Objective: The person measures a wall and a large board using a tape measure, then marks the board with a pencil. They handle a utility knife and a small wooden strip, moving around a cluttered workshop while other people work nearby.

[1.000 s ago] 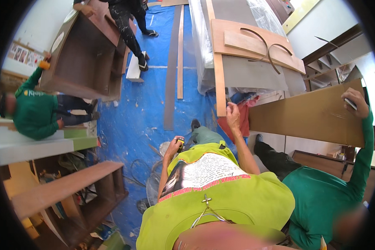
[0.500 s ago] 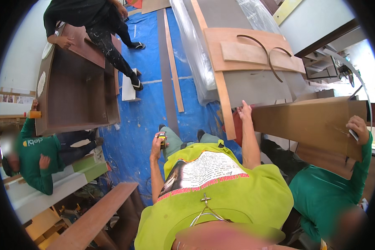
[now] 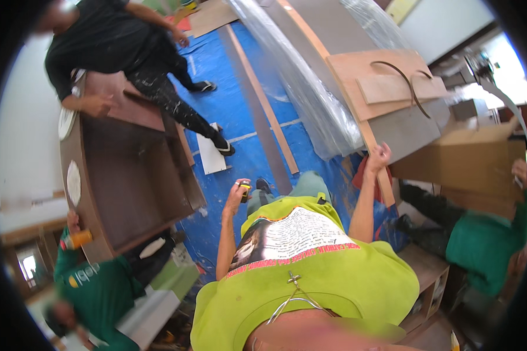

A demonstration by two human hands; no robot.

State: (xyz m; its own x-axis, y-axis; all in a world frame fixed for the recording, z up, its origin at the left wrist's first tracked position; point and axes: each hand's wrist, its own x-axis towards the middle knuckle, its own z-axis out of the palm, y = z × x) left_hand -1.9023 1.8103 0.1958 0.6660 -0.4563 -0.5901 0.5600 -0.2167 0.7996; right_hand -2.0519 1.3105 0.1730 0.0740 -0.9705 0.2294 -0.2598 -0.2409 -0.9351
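Observation:
My left hand (image 3: 234,196) is closed around a yellow-and-black tape measure (image 3: 246,190), held low in front of me over the blue floor sheeting (image 3: 205,199). My right hand (image 3: 378,157) is raised at the long light wooden strip (image 3: 385,187), fingers apart; whether it touches the strip is unclear. Just beyond it, plywood pieces (image 3: 348,70) with thin curved dark strips lie on a plastic-wrapped stack (image 3: 298,70).
A person in black (image 3: 93,52) stands by a brown cabinet (image 3: 129,181), beside a white board (image 3: 211,158). Two people in green flank me, one (image 3: 93,292) with an orange object (image 3: 76,240), one (image 3: 486,240) by a cardboard panel (image 3: 457,152). Long strips (image 3: 263,111) lie ahead.
My view has shifted. The person in black has leaned further into view. My hands have moved slightly rightward in the picture, the left still holding the tape measure. The person in green at right looks farther away.

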